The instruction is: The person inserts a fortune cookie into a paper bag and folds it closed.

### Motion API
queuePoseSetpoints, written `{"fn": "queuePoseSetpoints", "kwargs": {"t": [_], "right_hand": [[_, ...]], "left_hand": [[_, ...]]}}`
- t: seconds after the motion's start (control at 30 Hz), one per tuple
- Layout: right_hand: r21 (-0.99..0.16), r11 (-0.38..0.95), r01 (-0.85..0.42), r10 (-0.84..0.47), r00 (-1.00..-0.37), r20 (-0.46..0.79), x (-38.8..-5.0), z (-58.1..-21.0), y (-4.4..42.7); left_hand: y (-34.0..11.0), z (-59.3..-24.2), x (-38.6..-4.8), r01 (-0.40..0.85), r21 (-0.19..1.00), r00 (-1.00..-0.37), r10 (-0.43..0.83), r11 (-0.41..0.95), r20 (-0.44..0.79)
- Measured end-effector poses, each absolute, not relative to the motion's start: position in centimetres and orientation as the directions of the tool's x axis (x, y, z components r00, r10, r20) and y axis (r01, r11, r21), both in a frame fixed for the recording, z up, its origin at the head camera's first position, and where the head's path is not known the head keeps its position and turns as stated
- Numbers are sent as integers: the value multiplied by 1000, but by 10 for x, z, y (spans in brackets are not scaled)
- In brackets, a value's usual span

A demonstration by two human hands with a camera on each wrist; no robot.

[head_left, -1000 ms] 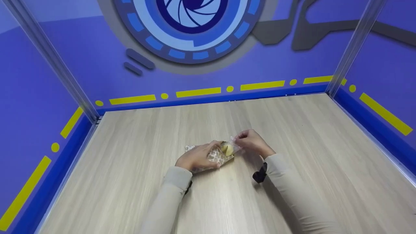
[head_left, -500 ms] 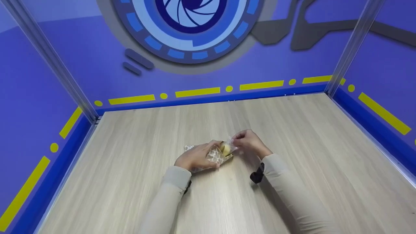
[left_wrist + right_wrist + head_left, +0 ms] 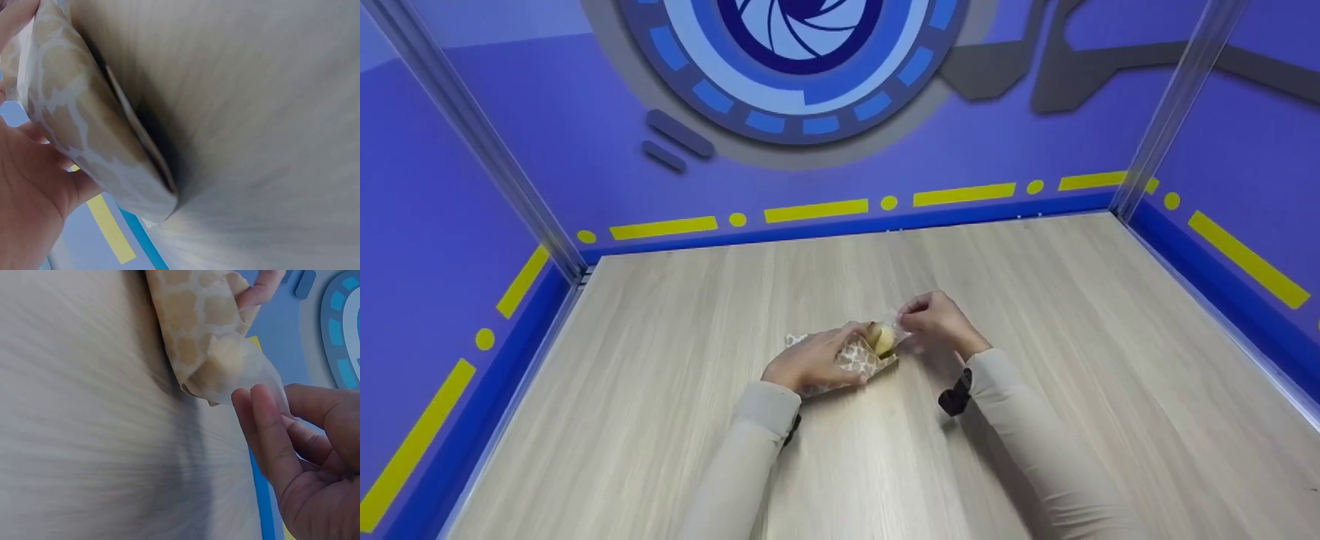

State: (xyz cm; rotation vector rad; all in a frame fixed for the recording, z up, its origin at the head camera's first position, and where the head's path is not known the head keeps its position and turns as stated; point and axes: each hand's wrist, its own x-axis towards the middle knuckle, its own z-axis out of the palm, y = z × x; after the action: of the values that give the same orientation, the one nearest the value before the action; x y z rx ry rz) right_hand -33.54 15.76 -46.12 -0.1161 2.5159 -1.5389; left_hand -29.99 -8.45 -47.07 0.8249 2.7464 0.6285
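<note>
My left hand (image 3: 810, 362) grips a paper pouch (image 3: 858, 358) with a tan-and-white giraffe-spot print, tilted just over the table. From the pouch's right-hand mouth pokes a pale yellow piece (image 3: 883, 340), its kind unclear, inside a translucent plastic wrapper (image 3: 261, 374). Thumb and fingertips of my right hand (image 3: 941, 324) pinch the loose end of that wrapper. In the left wrist view, the pouch (image 3: 84, 124) lies across the fingers, its far end hanging over its own shadow. The rest of what the pouch contains is hidden.
Both hands work over a light wood-grain table (image 3: 675, 420). Blue-purple panels (image 3: 547, 135) with yellow dashes enclose its back and sides, joined by metal corner posts (image 3: 495, 150). A black wrist strap (image 3: 958, 392) sits at the right cuff.
The right hand has shifted slightly, first left and then a little up, still pinching the wrapper. My left hand and the pouch have barely moved.
</note>
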Motion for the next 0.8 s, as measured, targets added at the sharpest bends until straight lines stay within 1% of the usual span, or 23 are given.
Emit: {"fn": "queuePoseSetpoints", "kwargs": {"t": [0.17,0.43,0.8], "right_hand": [[-896,439,59,-137,-982,-131,-335,-462,156],[-905,419,71,-138,-980,-140,-332,-471,142],[-920,381,94,-120,-981,-150,-330,-476,128]], "left_hand": [[-84,-470,-301,477,450,-820,567,755,-82],[-84,-470,-300,454,464,-830,550,760,-89],[-86,-470,-301,444,497,-836,544,745,-70]]}}
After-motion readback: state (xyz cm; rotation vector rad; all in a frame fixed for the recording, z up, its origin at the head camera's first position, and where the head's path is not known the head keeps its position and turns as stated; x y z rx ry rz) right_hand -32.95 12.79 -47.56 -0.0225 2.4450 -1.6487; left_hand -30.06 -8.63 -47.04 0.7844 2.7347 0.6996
